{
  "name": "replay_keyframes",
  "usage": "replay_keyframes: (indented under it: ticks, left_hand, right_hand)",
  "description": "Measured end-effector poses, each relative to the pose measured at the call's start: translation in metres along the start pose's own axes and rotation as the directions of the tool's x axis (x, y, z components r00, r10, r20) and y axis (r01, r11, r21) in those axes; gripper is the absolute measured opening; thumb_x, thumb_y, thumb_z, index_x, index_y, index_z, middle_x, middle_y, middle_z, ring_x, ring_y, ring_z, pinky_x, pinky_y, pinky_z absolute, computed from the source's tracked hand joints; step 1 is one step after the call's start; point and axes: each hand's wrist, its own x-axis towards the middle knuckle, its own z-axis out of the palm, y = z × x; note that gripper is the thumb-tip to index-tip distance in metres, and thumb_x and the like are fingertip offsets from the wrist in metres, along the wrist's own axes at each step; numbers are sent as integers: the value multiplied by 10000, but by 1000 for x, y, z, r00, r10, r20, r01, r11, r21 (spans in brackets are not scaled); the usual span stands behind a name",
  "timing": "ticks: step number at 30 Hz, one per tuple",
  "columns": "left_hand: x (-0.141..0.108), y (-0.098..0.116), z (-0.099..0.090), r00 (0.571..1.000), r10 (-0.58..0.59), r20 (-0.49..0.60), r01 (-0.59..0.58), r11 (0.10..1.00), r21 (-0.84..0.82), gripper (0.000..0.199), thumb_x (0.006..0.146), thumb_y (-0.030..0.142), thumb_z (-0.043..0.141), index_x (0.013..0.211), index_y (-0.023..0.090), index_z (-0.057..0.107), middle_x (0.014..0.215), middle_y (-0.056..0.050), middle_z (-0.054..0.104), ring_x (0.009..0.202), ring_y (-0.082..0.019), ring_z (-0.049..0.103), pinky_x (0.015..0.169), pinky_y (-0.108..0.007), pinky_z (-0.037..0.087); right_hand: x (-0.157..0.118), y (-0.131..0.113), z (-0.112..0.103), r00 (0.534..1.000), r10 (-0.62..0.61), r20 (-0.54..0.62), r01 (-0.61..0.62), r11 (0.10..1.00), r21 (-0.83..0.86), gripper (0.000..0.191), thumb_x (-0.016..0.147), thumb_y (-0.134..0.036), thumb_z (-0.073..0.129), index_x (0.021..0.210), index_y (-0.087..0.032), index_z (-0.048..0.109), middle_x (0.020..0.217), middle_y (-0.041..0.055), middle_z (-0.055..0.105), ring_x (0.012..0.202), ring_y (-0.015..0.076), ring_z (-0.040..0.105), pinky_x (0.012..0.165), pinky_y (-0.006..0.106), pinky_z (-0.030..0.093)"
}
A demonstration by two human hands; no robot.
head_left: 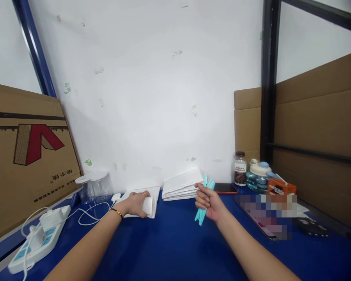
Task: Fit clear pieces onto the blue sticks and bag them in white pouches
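My right hand (208, 203) is closed around a bundle of turquoise plastic strips (202, 217), which look like bag sealing clips; their ends stick out above and below the fist. To the left, my left hand (137, 203) grips a small white folded packet (148, 206) between thumb and fingers. Under that hand lies a flat white packet (155, 193), partly hidden by it. A stack of white padded packets (181, 185) rests against the wall between the two hands.
On the left are a white power strip (41, 240) with chargers and cables, and clear plastic jars (99, 187). A phone (226, 189), a brown-capped bottle (240, 169), a blue-lidded jug (257, 177) and an orange box (281, 189) stand right. Cardboard (318, 156) flanks the blue table (169, 249).
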Motion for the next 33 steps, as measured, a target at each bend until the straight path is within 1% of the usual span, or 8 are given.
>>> replay_keyframes:
  ticks: [5, 11, 16, 20, 23, 27, 30, 33]
  left_hand:
    - [5, 31, 8, 983, 176, 55, -177, 984, 6, 1063, 422, 427, 713, 1367, 270, 251, 1169, -93, 543, 1042, -325, 527, 910, -411, 376]
    - [8, 28, 17, 975, 179, 128, -172, 983, -67, 1106, 392, 331, 715, 1384, 259, 232, 1252, -94, 477, 1070, -311, 518, 850, -355, 444]
    - [3, 43, 13, 980, 197, -44, -195, 980, 27, 900, 501, 289, 636, 1344, 249, 321, 1150, -81, 560, 992, -311, 555, 893, -384, 396]
    - [2, 73, -3, 947, 223, -232, -255, 959, -121, 802, 595, 298, 588, 1345, 248, 307, 1173, -63, 554, 1041, -289, 527, 936, -367, 363]
    - [0, 100, -22, 868, 250, -428, -412, 843, -345, 744, 634, 275, 570, 1328, 216, 309, 1239, -62, 501, 1059, -240, 506, 932, -318, 381]
    - [-7, 127, -38, 755, 249, -607, -607, 616, -502, 673, 655, 226, 565, 1284, 185, 329, 1170, -58, 520, 950, -184, 533, 859, -295, 420]
    - [-9, 136, -38, 736, 160, -658, -634, 505, -586, 671, 672, 230, 581, 1277, 178, 296, 1074, -49, 551, 841, -158, 547, 784, -292, 438]
    - [-10, 139, -32, 726, 67, -685, -656, 368, -659, 682, 697, 252, 589, 1284, 161, 255, 1017, -54, 574, 818, -155, 559, 767, -295, 443]
  right_hand:
    - [1, -2, -3, 999, -24, -23, 25, 999, 20, 116, 759, -275, 628, 803, -180, 581, 372, -129, 206, 322, 31, 109, 334, 166, 173]
    - [4, 0, -11, 998, -31, -54, 30, 999, -27, 122, 750, -282, 633, 797, -183, 581, 374, -130, 204, 316, 35, 125, 332, 169, 187]
    - [6, 0, -8, 991, -116, -69, 112, 992, -63, 143, 764, -316, 613, 802, -183, 574, 382, -126, 210, 311, 32, 147, 333, 164, 207]
    - [9, -14, 21, 953, -282, -113, 270, 957, -109, 159, 766, -344, 603, 791, -193, 558, 391, -120, 246, 313, 39, 199, 352, 179, 253]
    - [14, -31, 58, 898, -422, -124, 401, 902, -160, 184, 779, -374, 579, 775, -193, 546, 401, -105, 328, 348, 54, 329, 441, 207, 358]
    - [19, -48, 104, 839, -544, -31, 486, 772, -410, 233, 775, -423, 571, 816, -194, 553, 479, -56, 519, 538, 132, 561, 585, 261, 432]
    - [19, -49, 124, 841, -539, 42, 460, 672, -581, 239, 774, -423, 568, 820, -189, 576, 662, -1, 644, 759, 180, 610, 725, 303, 437]
    - [16, -42, 134, 892, -443, 87, 365, 594, -717, 230, 747, -400, 598, 792, -176, 616, 856, 30, 664, 883, 185, 576, 808, 305, 402]
